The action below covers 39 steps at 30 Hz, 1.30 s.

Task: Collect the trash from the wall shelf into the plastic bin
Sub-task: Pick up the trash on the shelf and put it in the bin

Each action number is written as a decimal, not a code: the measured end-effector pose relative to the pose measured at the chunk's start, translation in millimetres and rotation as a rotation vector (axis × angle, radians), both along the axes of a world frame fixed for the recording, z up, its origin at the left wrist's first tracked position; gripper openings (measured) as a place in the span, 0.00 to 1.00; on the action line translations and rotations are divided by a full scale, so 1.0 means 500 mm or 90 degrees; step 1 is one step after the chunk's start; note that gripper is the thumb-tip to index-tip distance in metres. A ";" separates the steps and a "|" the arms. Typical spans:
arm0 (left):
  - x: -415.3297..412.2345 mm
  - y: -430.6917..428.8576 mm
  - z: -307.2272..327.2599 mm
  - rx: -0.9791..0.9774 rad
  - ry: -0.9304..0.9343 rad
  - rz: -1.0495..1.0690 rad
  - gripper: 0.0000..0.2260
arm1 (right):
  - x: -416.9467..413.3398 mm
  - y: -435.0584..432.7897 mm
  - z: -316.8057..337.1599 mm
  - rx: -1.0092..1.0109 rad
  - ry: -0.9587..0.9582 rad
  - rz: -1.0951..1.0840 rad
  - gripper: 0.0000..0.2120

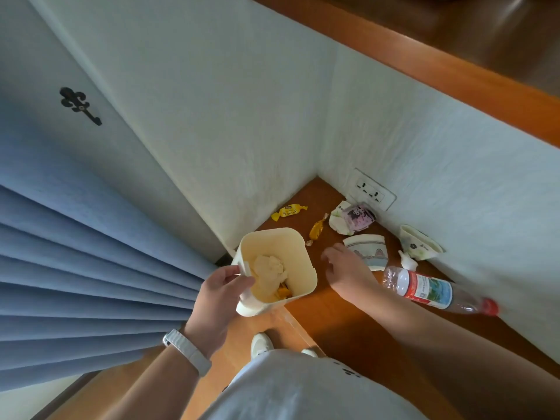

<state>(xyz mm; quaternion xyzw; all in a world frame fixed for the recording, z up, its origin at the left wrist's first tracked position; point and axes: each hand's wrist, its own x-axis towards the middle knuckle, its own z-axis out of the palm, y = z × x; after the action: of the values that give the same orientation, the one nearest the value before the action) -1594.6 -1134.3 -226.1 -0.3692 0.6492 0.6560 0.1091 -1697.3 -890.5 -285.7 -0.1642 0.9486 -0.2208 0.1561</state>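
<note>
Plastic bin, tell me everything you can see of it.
The plastic bin is cream, squarish with rounded corners, open-topped, smooth plastic by its look. The left hand grips its near rim, holding it at the front edge of the wooden shelf. Inside lie a crumpled pale wad and orange wrapper scraps.

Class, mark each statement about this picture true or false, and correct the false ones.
1. The left hand holds the plastic bin by its rim. True.
2. The plastic bottle stands upright. False: it lies on its side on the shelf.
3. The bin is empty. False: crumpled trash lies inside.
4. A yellow wrapper and an orange wrapper lie on the shelf. True.
5. The bottle's cap is blue. False: it is red.
</note>
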 end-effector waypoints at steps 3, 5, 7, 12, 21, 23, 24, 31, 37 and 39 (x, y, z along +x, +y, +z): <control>-0.003 0.004 0.004 0.006 0.003 -0.016 0.11 | 0.000 -0.020 0.054 -0.128 0.081 -0.055 0.10; -0.005 0.007 0.006 0.007 0.005 -0.030 0.11 | -0.002 -0.036 0.085 -0.189 0.131 -0.060 0.09; -0.009 0.009 0.009 0.010 0.007 -0.044 0.12 | -0.001 -0.054 0.106 -0.220 0.161 -0.029 0.09; -0.014 0.014 0.015 0.020 0.014 -0.069 0.18 | 0.012 -0.091 0.102 -0.224 0.150 0.048 0.11; -0.033 0.011 0.010 -0.007 0.005 -0.080 0.20 | 0.008 -0.058 0.103 -0.261 0.139 0.080 0.13; -0.041 0.015 0.010 -0.015 0.001 -0.082 0.19 | -0.001 -0.030 0.104 -0.269 0.150 0.053 0.13; -0.045 0.017 0.009 -0.014 0.001 -0.084 0.18 | -0.006 -0.014 0.102 -0.266 0.158 0.030 0.12; -0.067 0.042 0.000 -0.009 -0.013 -0.095 0.11 | -0.068 0.125 0.011 0.035 0.061 -0.117 0.21; -0.079 0.055 -0.017 -0.059 -0.033 -0.114 0.08 | -0.117 0.177 -0.057 0.187 -0.114 -0.203 0.23; -0.081 0.055 -0.016 -0.062 -0.035 -0.110 0.08 | -0.128 0.177 -0.073 0.206 -0.137 -0.217 0.26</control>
<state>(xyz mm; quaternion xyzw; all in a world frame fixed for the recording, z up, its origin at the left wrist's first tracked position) -1635.3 -1106.8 -234.2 -0.3347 0.7064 0.6014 0.1650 -1761.5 -801.8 -322.2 0.0494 0.9635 -0.1058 0.2411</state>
